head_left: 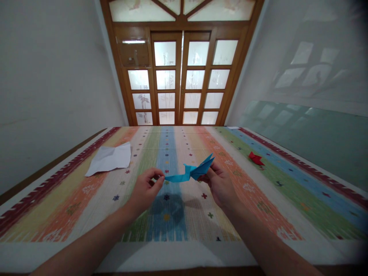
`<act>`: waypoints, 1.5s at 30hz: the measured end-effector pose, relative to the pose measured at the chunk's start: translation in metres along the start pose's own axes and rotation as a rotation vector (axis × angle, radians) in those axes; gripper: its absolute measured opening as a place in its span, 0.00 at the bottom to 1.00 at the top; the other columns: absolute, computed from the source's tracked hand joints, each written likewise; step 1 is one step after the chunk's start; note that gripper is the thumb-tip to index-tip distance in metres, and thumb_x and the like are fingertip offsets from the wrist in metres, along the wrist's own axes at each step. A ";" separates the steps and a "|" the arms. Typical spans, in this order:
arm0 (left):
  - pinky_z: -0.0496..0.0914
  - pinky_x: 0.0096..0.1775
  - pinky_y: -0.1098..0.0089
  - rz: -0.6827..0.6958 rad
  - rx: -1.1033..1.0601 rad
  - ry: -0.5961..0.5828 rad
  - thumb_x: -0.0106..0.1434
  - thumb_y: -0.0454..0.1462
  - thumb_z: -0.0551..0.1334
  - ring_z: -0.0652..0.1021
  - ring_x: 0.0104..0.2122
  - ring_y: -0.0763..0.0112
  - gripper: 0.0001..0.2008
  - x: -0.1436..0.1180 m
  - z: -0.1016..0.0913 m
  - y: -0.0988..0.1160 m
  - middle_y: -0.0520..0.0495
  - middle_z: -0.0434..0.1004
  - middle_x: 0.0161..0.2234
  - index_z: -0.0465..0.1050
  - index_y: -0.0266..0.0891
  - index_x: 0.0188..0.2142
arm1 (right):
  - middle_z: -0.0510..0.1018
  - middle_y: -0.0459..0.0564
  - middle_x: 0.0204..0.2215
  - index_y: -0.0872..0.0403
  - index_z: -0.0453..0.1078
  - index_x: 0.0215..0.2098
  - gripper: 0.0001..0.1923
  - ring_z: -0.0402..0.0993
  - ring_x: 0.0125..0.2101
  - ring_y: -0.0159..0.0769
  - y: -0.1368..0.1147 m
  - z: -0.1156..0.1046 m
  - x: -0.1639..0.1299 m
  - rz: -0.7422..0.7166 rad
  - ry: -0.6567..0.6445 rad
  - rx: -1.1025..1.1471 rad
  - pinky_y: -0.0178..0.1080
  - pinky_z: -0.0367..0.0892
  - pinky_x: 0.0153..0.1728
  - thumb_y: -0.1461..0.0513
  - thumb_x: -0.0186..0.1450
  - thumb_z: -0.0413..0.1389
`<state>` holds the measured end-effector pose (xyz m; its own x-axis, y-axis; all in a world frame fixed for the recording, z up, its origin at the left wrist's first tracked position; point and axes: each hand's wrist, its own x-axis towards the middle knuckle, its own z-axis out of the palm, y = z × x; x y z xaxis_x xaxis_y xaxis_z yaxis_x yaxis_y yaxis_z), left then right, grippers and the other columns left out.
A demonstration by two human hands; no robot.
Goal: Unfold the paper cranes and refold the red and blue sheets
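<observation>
Between my hands, above the striped tablecloth, a blue folded-paper bird [198, 171] is held up in the air. Its long narrow strip reaches left, and pointed wing-like flaps rise on the right. My left hand [148, 188] pinches the thin left tip between thumb and forefinger. At the other end, my right hand [220, 184] grips the body by the flaps, its fingers partly hidden behind the paper. A soft shadow falls on the cloth beneath.
A creased white paper sheet [110, 158] lies on the left of the tablecloth [172, 211]. To the right rests a small red folded-paper piece [255, 158]. Wooden glazed doors [182, 76] stand beyond the table's far edge, with walls on both sides.
</observation>
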<state>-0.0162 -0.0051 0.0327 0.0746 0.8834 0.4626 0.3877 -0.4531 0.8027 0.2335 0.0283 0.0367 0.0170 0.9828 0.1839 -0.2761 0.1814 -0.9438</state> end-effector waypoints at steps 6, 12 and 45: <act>0.72 0.44 0.65 0.186 0.168 -0.284 0.65 0.33 0.61 0.78 0.41 0.66 0.03 -0.003 0.006 0.006 0.47 0.78 0.38 0.74 0.40 0.36 | 0.81 0.49 0.26 0.53 0.74 0.32 0.15 0.77 0.25 0.35 0.000 0.005 -0.004 0.041 -0.034 -0.024 0.39 0.73 0.30 0.50 0.61 0.65; 0.71 0.49 0.58 0.327 0.334 -0.105 0.66 0.37 0.62 0.77 0.46 0.59 0.08 -0.008 0.000 0.017 0.41 0.77 0.44 0.72 0.40 0.45 | 0.80 0.48 0.25 0.53 0.74 0.32 0.13 0.77 0.25 0.35 -0.002 0.012 -0.017 -0.129 -0.187 -0.222 0.38 0.73 0.29 0.52 0.65 0.61; 0.65 0.22 0.75 -0.297 -0.377 -0.238 0.62 0.50 0.66 0.69 0.19 0.77 0.18 -0.007 0.008 0.020 0.53 0.68 0.21 0.72 0.35 0.30 | 0.82 0.50 0.34 0.51 0.74 0.47 0.11 0.78 0.32 0.37 -0.014 0.020 -0.047 -1.056 -0.444 -0.808 0.40 0.71 0.34 0.68 0.68 0.57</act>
<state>-0.0013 -0.0189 0.0423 0.2353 0.9629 0.1321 0.0703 -0.1524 0.9858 0.2170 -0.0211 0.0467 -0.4763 0.3067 0.8241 0.3016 0.9373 -0.1745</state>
